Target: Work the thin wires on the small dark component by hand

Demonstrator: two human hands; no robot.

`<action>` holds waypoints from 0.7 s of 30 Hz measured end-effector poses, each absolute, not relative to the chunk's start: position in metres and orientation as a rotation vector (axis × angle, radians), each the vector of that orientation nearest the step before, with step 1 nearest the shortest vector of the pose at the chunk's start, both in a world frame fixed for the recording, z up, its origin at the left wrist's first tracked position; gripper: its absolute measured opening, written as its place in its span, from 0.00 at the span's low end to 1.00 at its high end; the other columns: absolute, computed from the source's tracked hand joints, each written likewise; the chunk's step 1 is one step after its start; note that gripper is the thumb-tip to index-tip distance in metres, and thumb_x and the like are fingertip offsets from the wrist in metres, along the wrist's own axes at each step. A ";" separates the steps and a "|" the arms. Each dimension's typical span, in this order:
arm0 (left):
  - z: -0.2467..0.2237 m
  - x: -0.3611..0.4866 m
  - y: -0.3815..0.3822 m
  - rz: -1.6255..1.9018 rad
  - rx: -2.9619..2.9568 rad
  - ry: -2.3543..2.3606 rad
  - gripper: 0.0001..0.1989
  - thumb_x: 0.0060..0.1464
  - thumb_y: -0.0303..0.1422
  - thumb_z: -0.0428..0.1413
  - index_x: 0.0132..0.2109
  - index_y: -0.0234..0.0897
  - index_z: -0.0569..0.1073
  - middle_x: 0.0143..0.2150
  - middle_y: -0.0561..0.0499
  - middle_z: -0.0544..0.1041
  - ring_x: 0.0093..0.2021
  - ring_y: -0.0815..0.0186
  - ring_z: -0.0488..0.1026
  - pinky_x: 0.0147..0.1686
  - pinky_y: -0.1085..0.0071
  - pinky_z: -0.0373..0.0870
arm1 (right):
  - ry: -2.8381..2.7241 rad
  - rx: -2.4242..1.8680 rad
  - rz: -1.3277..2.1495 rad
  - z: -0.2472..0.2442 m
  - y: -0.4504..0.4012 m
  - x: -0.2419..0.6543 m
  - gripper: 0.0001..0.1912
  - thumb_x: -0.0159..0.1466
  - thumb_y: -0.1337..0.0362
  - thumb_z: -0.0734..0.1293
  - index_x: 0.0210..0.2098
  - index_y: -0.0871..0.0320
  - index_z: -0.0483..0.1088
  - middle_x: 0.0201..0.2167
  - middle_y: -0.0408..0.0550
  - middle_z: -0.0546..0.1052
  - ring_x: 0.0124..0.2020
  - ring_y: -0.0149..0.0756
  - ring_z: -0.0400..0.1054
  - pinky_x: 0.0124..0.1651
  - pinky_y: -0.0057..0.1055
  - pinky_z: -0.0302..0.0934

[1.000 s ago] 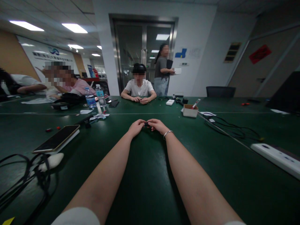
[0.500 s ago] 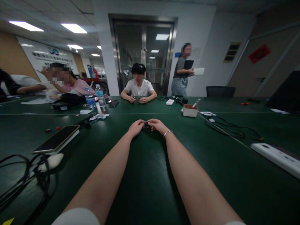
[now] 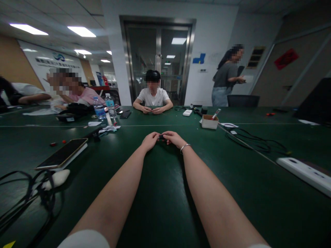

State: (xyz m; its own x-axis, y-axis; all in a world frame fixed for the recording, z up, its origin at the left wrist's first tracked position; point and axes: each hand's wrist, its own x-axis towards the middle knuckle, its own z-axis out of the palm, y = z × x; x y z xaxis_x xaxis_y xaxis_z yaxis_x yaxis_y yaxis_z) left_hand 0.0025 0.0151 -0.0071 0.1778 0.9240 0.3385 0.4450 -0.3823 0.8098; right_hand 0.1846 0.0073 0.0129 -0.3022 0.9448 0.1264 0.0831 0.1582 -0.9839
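Observation:
Both my arms reach forward over the dark green table (image 3: pixel 165 193). My left hand (image 3: pixel 150 141) and my right hand (image 3: pixel 175 139) meet near the middle of the view. Between their fingertips is a small black object (image 3: pixel 161 137), too small and too covered by fingers to name. The left fingers pinch its left end, while the right thumb and fingers close on its right end. A silver bracelet (image 3: pixel 185 148) circles my right wrist.
Left of my arms lie a phone (image 3: pixel 63 153) on a white box, a white mouse (image 3: pixel 58 179) and tangled black cables (image 3: pixel 23 196). Water bottles (image 3: pixel 110 106) stand farther back. To the right are a small box (image 3: pixel 210 122) and a power strip (image 3: pixel 305 174). A person (image 3: pixel 153 94) sits opposite.
A walking person in the background has moved right, past the door. The hands of the person opposite have come closer together. My own hands have stayed almost still around the small black object.

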 end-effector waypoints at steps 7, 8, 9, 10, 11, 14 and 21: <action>-0.007 0.004 0.014 1.194 1.895 1.267 0.12 0.53 0.36 0.53 0.43 0.38 0.76 0.36 0.48 0.77 0.36 0.65 0.72 0.41 0.68 0.67 | -1.559 -1.028 1.267 0.014 0.005 0.184 0.06 0.61 0.70 0.67 0.39 0.62 0.73 0.22 0.43 0.76 0.16 0.21 0.61 0.19 0.17 0.62; -0.006 0.004 0.013 1.206 1.878 1.246 0.12 0.52 0.34 0.54 0.43 0.37 0.76 0.35 0.48 0.77 0.36 0.65 0.72 0.40 0.68 0.68 | -1.555 -1.030 1.272 0.014 0.005 0.184 0.06 0.61 0.70 0.67 0.39 0.62 0.73 0.22 0.43 0.76 0.16 0.21 0.61 0.20 0.17 0.62; -0.005 0.005 0.011 1.218 1.851 1.217 0.12 0.51 0.33 0.55 0.44 0.35 0.75 0.35 0.48 0.77 0.35 0.66 0.72 0.40 0.68 0.68 | -1.553 -1.032 1.277 0.014 0.006 0.184 0.06 0.62 0.70 0.67 0.40 0.62 0.72 0.22 0.43 0.76 0.16 0.21 0.61 0.20 0.17 0.62; -0.004 0.005 0.010 1.233 1.819 1.184 0.13 0.51 0.31 0.56 0.44 0.34 0.74 0.36 0.47 0.77 0.35 0.66 0.72 0.40 0.68 0.69 | -1.550 -1.034 1.280 0.014 0.006 0.184 0.06 0.62 0.70 0.66 0.40 0.62 0.72 0.22 0.44 0.76 0.15 0.21 0.61 0.20 0.17 0.62; -0.002 0.005 0.009 1.247 1.787 1.152 0.14 0.50 0.30 0.57 0.45 0.33 0.74 0.36 0.47 0.77 0.35 0.67 0.73 0.39 0.68 0.69 | -1.547 -1.038 1.283 0.014 0.006 0.184 0.06 0.63 0.70 0.66 0.40 0.63 0.72 0.21 0.44 0.76 0.15 0.21 0.61 0.20 0.17 0.62; 0.002 0.006 0.005 1.262 1.714 1.107 0.14 0.48 0.29 0.58 0.45 0.32 0.73 0.37 0.45 0.77 0.35 0.66 0.73 0.37 0.68 0.70 | -1.542 -1.048 1.276 0.013 0.007 0.185 0.05 0.63 0.69 0.66 0.38 0.64 0.72 0.21 0.44 0.75 0.15 0.21 0.61 0.19 0.17 0.62; 0.007 0.006 0.000 1.284 1.633 1.133 0.14 0.47 0.30 0.59 0.43 0.32 0.74 0.39 0.44 0.77 0.37 0.65 0.73 0.32 0.71 0.70 | -1.540 -0.989 1.237 0.016 0.003 0.186 0.23 0.54 0.72 0.72 0.49 0.56 0.66 0.33 0.42 0.75 0.16 0.18 0.63 0.20 0.18 0.64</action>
